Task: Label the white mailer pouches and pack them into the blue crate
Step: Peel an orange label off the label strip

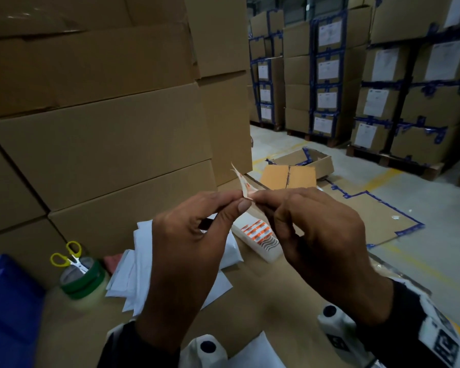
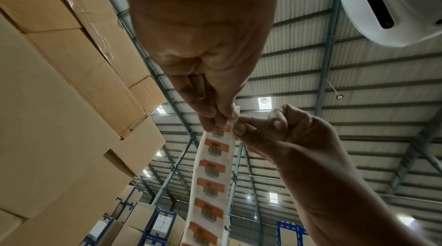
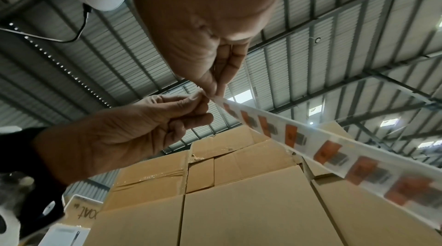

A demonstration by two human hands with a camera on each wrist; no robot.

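Observation:
Both hands are raised over the work surface and pinch the top end of a label strip [image 1: 259,232] of orange barcode stickers on white backing. My left hand [image 1: 239,203] pinches it between thumb and forefinger; my right hand [image 1: 258,195] pinches the same end from the other side. In the left wrist view the label strip [image 2: 212,174] hangs down from the left hand [image 2: 216,117] and right hand [image 2: 241,127]. In the right wrist view the label strip [image 3: 311,140] trails right from the right hand [image 3: 215,89]. White mailer pouches [image 1: 141,264] lie partly under my left hand. The blue crate [image 1: 8,301] sits at the far left.
Yellow-handled scissors [image 1: 73,257] stand inside a green tape roll [image 1: 83,282] left of the pouches. Another white pouch [image 1: 252,351] lies at the near edge. Tall stacked cardboard boxes [image 1: 104,144] wall the back and left. Flattened cardboard [image 1: 369,216] covers the floor on the right.

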